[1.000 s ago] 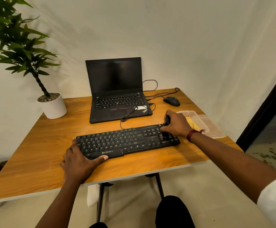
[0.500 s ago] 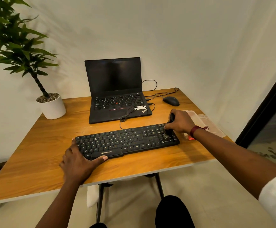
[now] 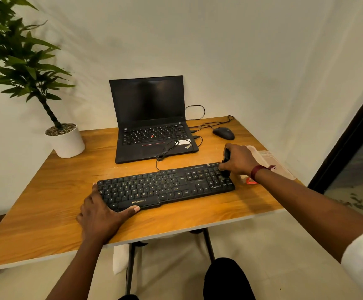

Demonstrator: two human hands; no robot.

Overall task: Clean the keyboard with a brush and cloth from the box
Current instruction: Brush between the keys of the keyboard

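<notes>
A black keyboard (image 3: 165, 187) lies across the middle of the wooden table (image 3: 46, 202). My left hand (image 3: 102, 215) rests on its near left corner, thumb along the front edge, fingers at the left end. My right hand (image 3: 239, 159) grips a black brush (image 3: 226, 156) upright, its bristles down on the number pad at the keyboard's right end. Behind that hand sits a clear plastic box (image 3: 269, 161), mostly hidden by my wrist; the cloth is not visible.
An open black laptop (image 3: 150, 118) stands behind the keyboard, with a cable looped on its palm rest. A black mouse (image 3: 223, 133) lies at the back right. A potted plant (image 3: 65, 139) stands at the back left corner. A dark door frame is on the right.
My right hand with the brush has shifted slightly back and up along the number pad, covering more of the box. My left hand has stayed on the keyboard's corner.
</notes>
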